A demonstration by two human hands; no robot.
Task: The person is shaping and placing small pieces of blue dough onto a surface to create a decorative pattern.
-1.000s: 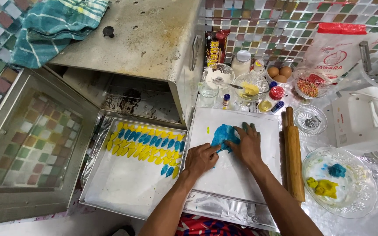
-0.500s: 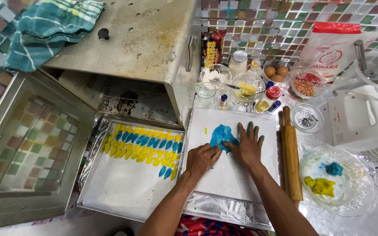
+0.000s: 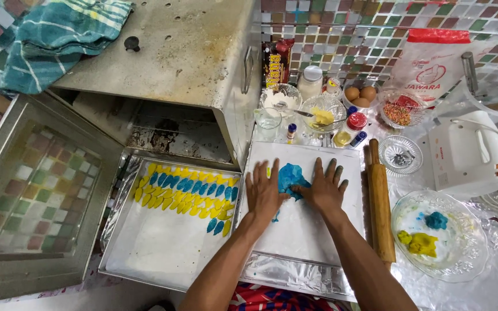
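Blue dough (image 3: 291, 177) lies flattened on the white sheet (image 3: 306, 230), toward that sheet's far edge. Both hands press on it with fingers spread flat, gripping nothing: the left hand (image 3: 263, 193) at the dough's left side, the right hand (image 3: 325, 189) at its right. Left of the sheet sits a baking tray (image 3: 157, 247) carrying rows of yellow and blue dough pieces (image 3: 188, 193). Right of the sheet lies a wooden rolling pin (image 3: 379, 204), and beyond it a glass plate (image 3: 462, 253) with blue and yellow lumps.
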